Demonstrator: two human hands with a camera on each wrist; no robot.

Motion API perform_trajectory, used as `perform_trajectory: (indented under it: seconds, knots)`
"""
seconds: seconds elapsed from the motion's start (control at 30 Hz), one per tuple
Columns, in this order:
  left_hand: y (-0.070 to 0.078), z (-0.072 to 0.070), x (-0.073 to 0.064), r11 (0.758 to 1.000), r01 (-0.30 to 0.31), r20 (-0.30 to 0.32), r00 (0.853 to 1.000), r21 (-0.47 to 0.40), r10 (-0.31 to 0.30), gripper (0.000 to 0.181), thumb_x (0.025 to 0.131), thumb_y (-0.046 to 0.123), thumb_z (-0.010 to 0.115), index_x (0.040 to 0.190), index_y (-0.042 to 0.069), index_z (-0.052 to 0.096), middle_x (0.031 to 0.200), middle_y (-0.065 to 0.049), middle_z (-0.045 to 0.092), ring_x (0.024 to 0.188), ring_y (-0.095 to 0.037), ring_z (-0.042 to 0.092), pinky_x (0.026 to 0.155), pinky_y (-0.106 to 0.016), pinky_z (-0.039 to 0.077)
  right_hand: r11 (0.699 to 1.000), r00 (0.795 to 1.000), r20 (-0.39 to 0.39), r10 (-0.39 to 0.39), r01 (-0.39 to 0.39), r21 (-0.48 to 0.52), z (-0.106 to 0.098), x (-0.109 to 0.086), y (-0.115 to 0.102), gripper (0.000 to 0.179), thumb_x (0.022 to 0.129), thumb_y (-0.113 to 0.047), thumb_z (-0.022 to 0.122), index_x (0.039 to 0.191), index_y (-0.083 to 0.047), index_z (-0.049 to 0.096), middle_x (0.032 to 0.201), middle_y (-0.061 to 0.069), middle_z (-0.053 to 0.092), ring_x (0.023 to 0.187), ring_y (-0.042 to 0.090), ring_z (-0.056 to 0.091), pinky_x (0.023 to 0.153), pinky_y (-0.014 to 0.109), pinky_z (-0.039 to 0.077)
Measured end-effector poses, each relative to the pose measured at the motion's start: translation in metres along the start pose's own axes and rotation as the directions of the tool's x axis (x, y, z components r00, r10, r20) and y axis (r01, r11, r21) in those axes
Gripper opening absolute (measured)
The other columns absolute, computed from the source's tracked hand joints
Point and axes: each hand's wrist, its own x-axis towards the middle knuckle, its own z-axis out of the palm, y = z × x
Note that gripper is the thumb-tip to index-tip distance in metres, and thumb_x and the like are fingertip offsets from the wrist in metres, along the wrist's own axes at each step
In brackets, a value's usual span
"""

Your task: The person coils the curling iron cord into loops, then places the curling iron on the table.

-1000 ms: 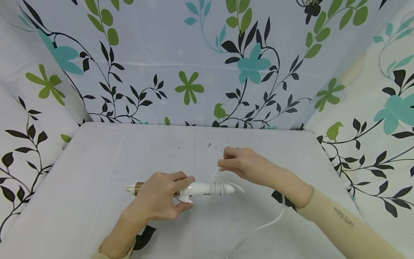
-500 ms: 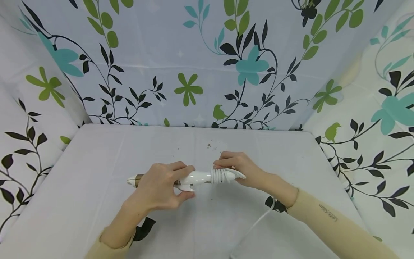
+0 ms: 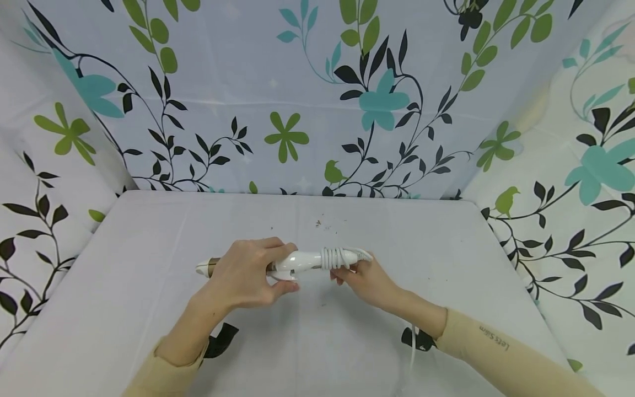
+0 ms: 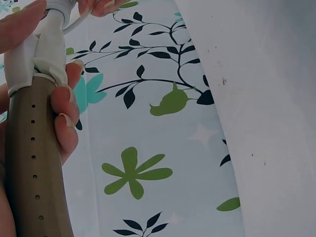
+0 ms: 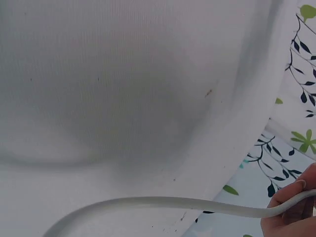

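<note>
My left hand (image 3: 248, 273) grips a white curling iron (image 3: 308, 261) round its brown barrel, holding it level over the table in the head view. In the left wrist view the barrel (image 4: 37, 163) shows a row of small holes, with the fingers wrapped about it. White cord (image 3: 333, 258) is coiled several turns round the handle's right end. My right hand (image 3: 374, 284) is just below those coils, fingertips curled beneath the handle. In the right wrist view, its fingers (image 5: 286, 197) pinch the loose cord (image 5: 163, 202), which trails away to the left.
A white-covered table (image 3: 149, 309) lies under both hands, with small dark specks (image 3: 318, 223) towards its back. Leaf-patterned cloth (image 3: 218, 99) stands behind it and along both sides. Black straps (image 3: 220, 341) hang at the wrists.
My right hand has come from above the handle down round to below it, bringing the cord along. The curling iron has risen slightly in the head view, still in my left hand.
</note>
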Motion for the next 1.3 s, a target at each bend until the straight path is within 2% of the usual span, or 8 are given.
perform_trajectory:
  seconds: [0.1, 0.3, 0.4, 0.8, 1.0, 1.23, 1.3]
  knots:
    - [-0.001, 0.000, 0.002, 1.000, 0.010, 0.014, 1.000, 0.005, -0.010, 0.046, 0.070, 0.039, 0.085, 0.108, 0.014, 0.074, 0.091, 0.003, 0.072, 0.062, -0.003, 0.053, 0.056, -0.021, 0.044, 0.999, 0.999, -0.030, 0.030, -0.029, 0.026, 0.005, -0.003, 0.000, 0.010, 0.099, -0.010, 0.059, 0.098, -0.006, 0.069, 0.081, 0.006, 0.066, 0.072, 0.013, 0.062, 0.069, 0.027, 0.051]
    - [-0.002, 0.003, 0.007, 0.999, 0.017, 0.025, 1.000, 0.036, -0.018, 0.045, 0.071, 0.038, 0.084, 0.108, 0.015, 0.074, 0.092, 0.002, 0.072, 0.063, -0.005, 0.054, 0.056, -0.021, 0.043, 0.997, 0.997, -0.069, -0.044, 0.048, 0.056, 0.013, -0.009, 0.003, 0.018, 0.101, -0.014, 0.058, 0.100, -0.007, 0.074, 0.079, 0.008, 0.066, 0.072, 0.016, 0.065, 0.072, 0.029, 0.056]
    - [-0.002, 0.003, 0.009, 0.999, 0.028, 0.032, 0.999, 0.045, -0.029, 0.046, 0.070, 0.038, 0.084, 0.109, 0.014, 0.075, 0.092, 0.002, 0.072, 0.064, -0.006, 0.054, 0.056, -0.021, 0.042, 0.997, 0.997, -0.063, -0.041, 0.045, 0.061, 0.014, -0.011, 0.002, 0.020, 0.102, -0.015, 0.057, 0.097, -0.006, 0.074, 0.079, 0.007, 0.067, 0.073, 0.015, 0.066, 0.073, 0.028, 0.056]
    - [-0.006, 0.007, 0.012, 0.996, 0.065, 0.063, 0.996, 0.056, -0.068, 0.048, 0.070, 0.040, 0.085, 0.110, 0.015, 0.075, 0.090, 0.001, 0.071, 0.064, -0.007, 0.052, 0.057, -0.022, 0.041, 0.997, 0.999, -0.021, 0.024, -0.023, 0.072, 0.016, -0.016, -0.006, 0.026, 0.103, -0.021, 0.056, 0.088, -0.009, 0.074, 0.078, 0.003, 0.070, 0.076, 0.014, 0.068, 0.075, 0.027, 0.055]
    - [-0.008, 0.007, 0.013, 0.994, 0.092, 0.071, 0.993, 0.061, -0.096, 0.050, 0.070, 0.040, 0.086, 0.111, 0.015, 0.074, 0.092, 0.000, 0.072, 0.065, -0.008, 0.055, 0.059, -0.025, 0.044, 0.992, 0.997, 0.019, 0.078, -0.079, 0.094, 0.019, -0.020, -0.006, 0.033, 0.102, -0.029, 0.056, 0.082, -0.009, 0.072, 0.075, 0.001, 0.070, 0.074, 0.016, 0.065, 0.074, 0.028, 0.056]
    - [-0.011, 0.009, 0.015, 0.993, 0.092, 0.083, 0.992, 0.068, -0.097, 0.050, 0.070, 0.041, 0.086, 0.111, 0.015, 0.074, 0.092, 0.000, 0.071, 0.065, -0.008, 0.055, 0.059, -0.025, 0.044, 0.971, 0.990, 0.053, 0.134, -0.142, 0.192, 0.020, -0.024, -0.008, 0.018, 0.099, -0.018, 0.062, 0.103, -0.005, 0.073, 0.079, 0.007, 0.072, 0.076, 0.016, 0.068, 0.075, 0.029, 0.057]
    - [-0.012, 0.008, 0.015, 0.993, 0.094, 0.079, 0.992, 0.075, -0.100, 0.050, 0.070, 0.041, 0.086, 0.111, 0.015, 0.074, 0.091, 0.001, 0.071, 0.065, -0.008, 0.055, 0.059, -0.025, 0.044, 0.966, 0.986, 0.062, 0.155, -0.165, 0.200, 0.020, -0.026, -0.009, 0.017, 0.098, -0.017, 0.064, 0.105, -0.004, 0.073, 0.078, 0.007, 0.072, 0.075, 0.015, 0.068, 0.075, 0.028, 0.057]
